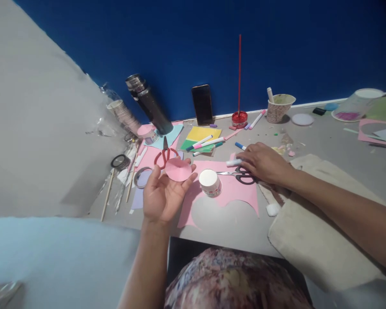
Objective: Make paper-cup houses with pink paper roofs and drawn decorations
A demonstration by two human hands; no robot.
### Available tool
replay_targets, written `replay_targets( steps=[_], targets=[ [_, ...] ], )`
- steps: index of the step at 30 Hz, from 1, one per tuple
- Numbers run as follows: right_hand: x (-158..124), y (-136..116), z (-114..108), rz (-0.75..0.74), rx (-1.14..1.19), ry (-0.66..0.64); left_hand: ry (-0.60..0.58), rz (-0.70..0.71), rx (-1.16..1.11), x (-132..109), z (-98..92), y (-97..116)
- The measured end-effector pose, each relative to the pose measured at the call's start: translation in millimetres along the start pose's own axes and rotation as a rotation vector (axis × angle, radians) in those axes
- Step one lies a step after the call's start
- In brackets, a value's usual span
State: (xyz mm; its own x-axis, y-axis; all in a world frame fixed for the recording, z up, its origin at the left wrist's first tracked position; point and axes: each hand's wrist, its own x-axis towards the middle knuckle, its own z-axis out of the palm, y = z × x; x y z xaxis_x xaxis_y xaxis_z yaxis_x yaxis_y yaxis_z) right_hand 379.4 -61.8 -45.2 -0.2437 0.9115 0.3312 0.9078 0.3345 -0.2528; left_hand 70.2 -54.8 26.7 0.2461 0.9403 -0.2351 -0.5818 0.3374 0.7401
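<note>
My left hand (pixel 161 193) is palm up and holds a round pink paper cone (pixel 178 169) at its fingertips. My right hand (pixel 263 164) reaches over the pink paper sheet (pixel 225 193) and grips a white glue stick (pixel 233 162). Black-handled scissors (pixel 242 175) lie under that hand. A small white cup (pixel 209 182) stands upside down on the pink sheet, between the two hands. Curved pieces are cut out of the sheet's near edge.
Red scissors (pixel 165 155), tape rolls (pixel 120 162), sticks and several markers (pixel 209 143) lie on the grey floor. A black flask (pixel 149 104), a phone (pixel 202 104) and a paper cup (pixel 279 107) stand by the blue wall. A beige bag (pixel 312 231) lies at right.
</note>
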Motion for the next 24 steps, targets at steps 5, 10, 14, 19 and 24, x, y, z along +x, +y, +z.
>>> replay_targets(
  steps=[5,10,14,19,24],
  targets=[
    [9.3,-18.1,-17.4,-0.032,0.065,0.079,0.002,0.016,-0.024,3.9,-0.5,-0.6],
    [18.7,-59.2,-46.9,-0.048,0.351,0.113,-0.013,0.108,-0.01,1.9,3.3,1.2],
    [13.3,-65.4,-40.5,-0.02,0.367,0.162,-0.005,0.249,0.143,3.3,6.3,-9.6],
    [3.8,-61.0,-17.2,0.004,0.393,0.106,0.03,0.457,0.278,8.3,14.8,-31.5],
    [2.0,-62.7,-9.4,-0.04,0.305,0.059,0.019,0.48,0.321,10.6,19.0,-40.9]
  ],
)
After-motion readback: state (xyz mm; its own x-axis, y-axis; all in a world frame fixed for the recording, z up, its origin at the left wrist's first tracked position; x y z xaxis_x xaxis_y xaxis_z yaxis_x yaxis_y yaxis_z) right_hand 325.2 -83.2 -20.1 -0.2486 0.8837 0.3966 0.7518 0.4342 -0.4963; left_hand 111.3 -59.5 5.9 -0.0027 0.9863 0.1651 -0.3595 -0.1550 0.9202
